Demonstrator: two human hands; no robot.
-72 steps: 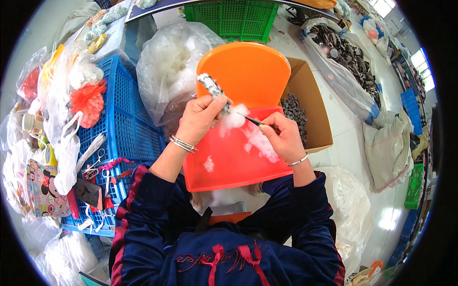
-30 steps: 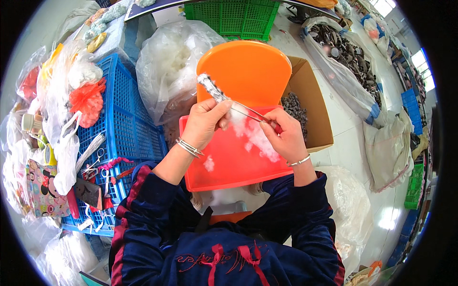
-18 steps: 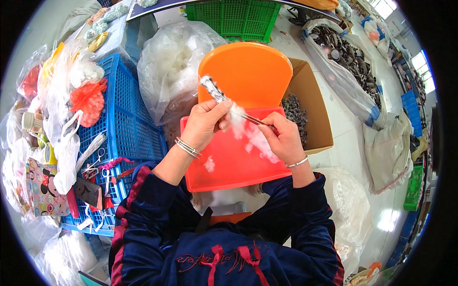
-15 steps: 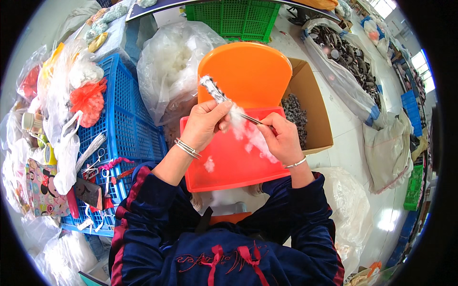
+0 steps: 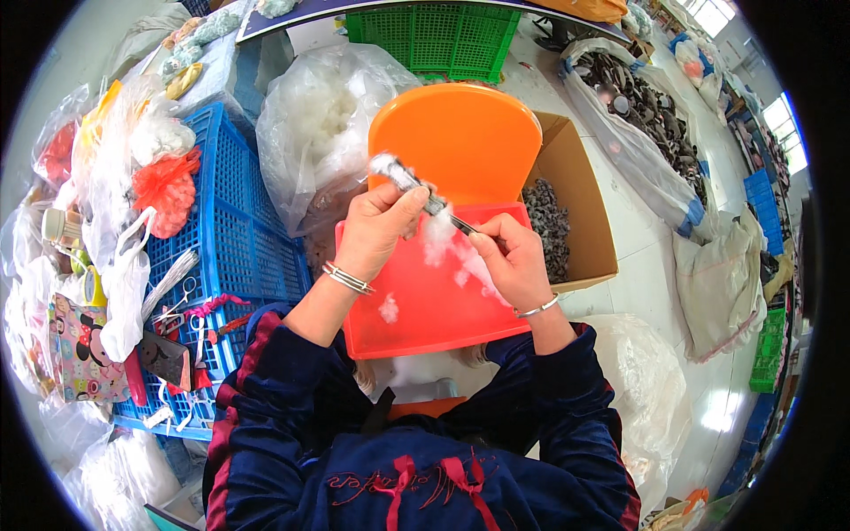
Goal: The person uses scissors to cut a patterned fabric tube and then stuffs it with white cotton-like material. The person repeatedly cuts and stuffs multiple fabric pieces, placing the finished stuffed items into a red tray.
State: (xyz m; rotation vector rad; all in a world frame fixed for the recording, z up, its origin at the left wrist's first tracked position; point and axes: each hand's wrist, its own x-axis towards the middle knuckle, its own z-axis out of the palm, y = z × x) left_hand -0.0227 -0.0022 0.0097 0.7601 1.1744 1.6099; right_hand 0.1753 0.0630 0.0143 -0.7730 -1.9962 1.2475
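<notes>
A narrow grey-and-white fuzzy fabric tube (image 5: 403, 176) is pinched near its lower end by the thumb and fingers of my left hand (image 5: 375, 226). It slants up to the left, over the chair. My right hand (image 5: 513, 261) is closed on a slim metal tool (image 5: 462, 225), maybe tweezers, whose far end reaches the tube's lower opening; its tip is hidden. A tuft of white stuffing (image 5: 436, 239) hangs just below that opening. Beneath both hands is the red seat (image 5: 416, 319) of a chair with an orange backrest (image 5: 456, 133), with loose tufts lying on the seat.
A clear bag of white stuffing (image 5: 323, 124) stands beyond my left hand. Left of me, a blue crate (image 5: 239, 230) carries scissors, a phone and plastic bags. Right of the chair, a cardboard box (image 5: 589, 203) holds grey fuzzy pieces. A big sack (image 5: 575, 97) of dark pieces lies farther right.
My right hand has shifted slightly left and up with the tool, closer to the tube. The tube's far end has dropped a little. Less stuffing shows around the tool.
</notes>
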